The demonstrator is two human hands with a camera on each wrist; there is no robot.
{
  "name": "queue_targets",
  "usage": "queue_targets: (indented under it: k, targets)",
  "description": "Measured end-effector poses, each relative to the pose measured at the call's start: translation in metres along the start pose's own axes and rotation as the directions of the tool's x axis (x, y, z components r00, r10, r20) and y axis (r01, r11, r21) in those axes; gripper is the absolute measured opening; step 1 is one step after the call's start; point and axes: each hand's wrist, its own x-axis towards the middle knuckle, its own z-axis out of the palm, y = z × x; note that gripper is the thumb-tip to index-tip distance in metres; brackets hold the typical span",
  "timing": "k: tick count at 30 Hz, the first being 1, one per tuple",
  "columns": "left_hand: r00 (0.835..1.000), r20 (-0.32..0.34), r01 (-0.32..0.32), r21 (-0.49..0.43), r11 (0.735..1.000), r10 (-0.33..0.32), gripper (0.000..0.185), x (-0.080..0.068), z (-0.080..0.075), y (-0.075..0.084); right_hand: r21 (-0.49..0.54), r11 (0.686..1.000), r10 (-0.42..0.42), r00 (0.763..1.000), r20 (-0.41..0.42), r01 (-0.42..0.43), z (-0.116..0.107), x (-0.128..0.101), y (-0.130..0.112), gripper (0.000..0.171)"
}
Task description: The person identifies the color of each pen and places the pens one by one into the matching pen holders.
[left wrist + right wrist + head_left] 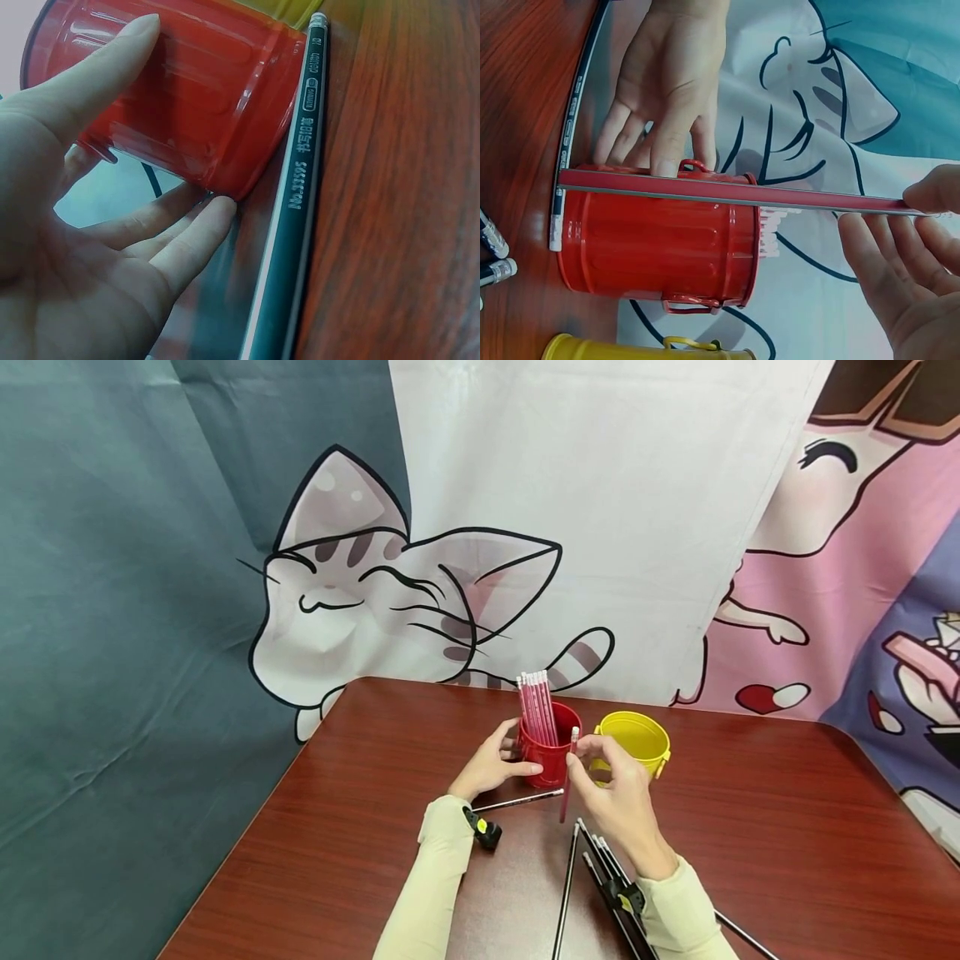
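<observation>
My left hand (pixel 489 766) holds the side of a small red bucket (pixel 547 766), with the thumb across its front and the other fingers beside and behind it. Several pink-red pencils (pixel 537 710) stand in that bucket, their white eraser ends up. Between thumb and fingertips, my right hand (pixel 622 793) pinches a red pencil (pixel 565 806) near its eraser end. This pencil hangs upright outside the bucket, in front of its right side; in the right wrist view it crosses the bucket's wall. A dark pencil (pixel 292 195) lies close along the bucket's base.
A yellow bucket (pixel 645 735) stands right of the red one, behind my right hand. Several black pencils (pixel 567 893) lie on the brown table (pixel 360 810) beneath and beside my right forearm. A cloth with cartoon cats (pixel 480 460) hangs behind the table's far edge.
</observation>
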Motion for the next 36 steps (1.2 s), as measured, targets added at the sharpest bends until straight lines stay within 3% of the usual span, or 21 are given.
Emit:
queue_targets:
  k: [5,19,27,36]
  targets:
    - [1.000,0.006,-0.019,-0.015,1.000,0.019,0.079,0.002,0.000,-0.002,-0.010,0.999,-0.032,0.999,-0.002,0.032,-0.002,0.002,-0.012,0.019]
    - [1.000,-0.006,0.008,0.010,1.000,-0.007,0.081,0.002,0.000,-0.003,-0.003,0.999,-0.036,0.999,-0.004,0.036,0.002,0.001,-0.009,0.020]
    - [0.999,-0.032,0.019,0.022,1.000,-0.018,0.083,0.016,0.004,-0.034,-0.005,0.999,-0.049,0.999,0.000,0.049,0.003,0.001,-0.010,0.020]
    - [0.999,-0.036,0.009,0.023,1.000,-0.008,0.083,0.019,0.005,-0.037,-0.007,0.999,-0.032,0.999,-0.017,0.031,-0.006,0.008,-0.012,0.021]
